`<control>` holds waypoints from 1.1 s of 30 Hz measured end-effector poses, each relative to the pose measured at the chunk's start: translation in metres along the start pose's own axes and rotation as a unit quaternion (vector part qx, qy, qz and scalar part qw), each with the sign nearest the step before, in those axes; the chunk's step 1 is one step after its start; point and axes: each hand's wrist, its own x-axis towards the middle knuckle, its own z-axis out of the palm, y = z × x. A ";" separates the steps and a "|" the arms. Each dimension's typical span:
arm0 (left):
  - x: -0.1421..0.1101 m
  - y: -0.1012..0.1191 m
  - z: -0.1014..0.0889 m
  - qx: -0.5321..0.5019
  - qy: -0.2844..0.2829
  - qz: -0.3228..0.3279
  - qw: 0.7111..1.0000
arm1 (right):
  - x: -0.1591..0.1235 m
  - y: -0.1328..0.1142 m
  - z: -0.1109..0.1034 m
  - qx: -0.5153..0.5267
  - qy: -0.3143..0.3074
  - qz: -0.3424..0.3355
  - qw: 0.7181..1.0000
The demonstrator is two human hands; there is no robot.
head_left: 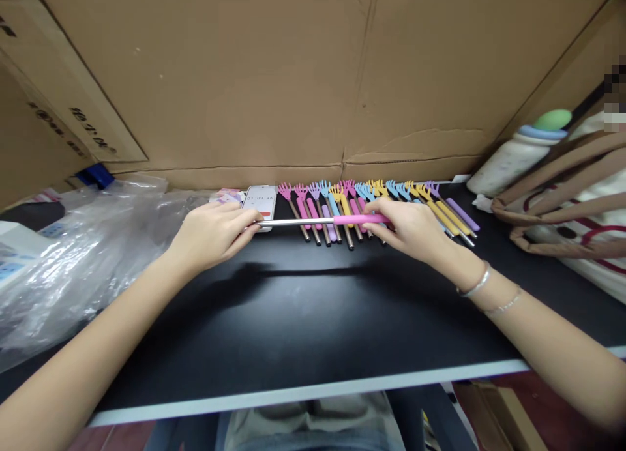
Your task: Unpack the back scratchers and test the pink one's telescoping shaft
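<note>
Crumpled clear plastic bags (pixel 110 242) lay on the black bench (pixel 313 334), their contents indistinct. Above it, the left hand (pixel 215 232) pinched the silver end of a pink-handled metal rod (pixel 303 222), the right hand (pixel 413 228) its handle (pixel 349 220).

Head view, one item. Station: on the wearer's head, above the near edge of the black table (pixel 303 327). Facing: forward and down, across the tabletop towards the cardboard wall (pixel 244 79) behind it. Range: close; the table spans the frame's middle and lower part. Upper limit: cardboard beyond the table. Lower limit: the wearer's lap (pixel 313 425), below the table's near edge, which rises slightly rightward.
</note>
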 end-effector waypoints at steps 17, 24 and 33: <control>-0.001 0.010 0.012 -0.073 -0.043 0.058 0.995 | -0.012 0.013 0.017 -0.054 0.000 -0.123 0.991; -0.003 0.010 0.011 -0.046 0.016 0.070 0.996 | -0.013 0.012 0.017 -0.032 -0.026 -0.101 0.994; -0.003 0.010 0.011 -0.014 0.057 0.072 0.996 | -0.017 0.008 0.022 0.115 -0.081 0.000 0.990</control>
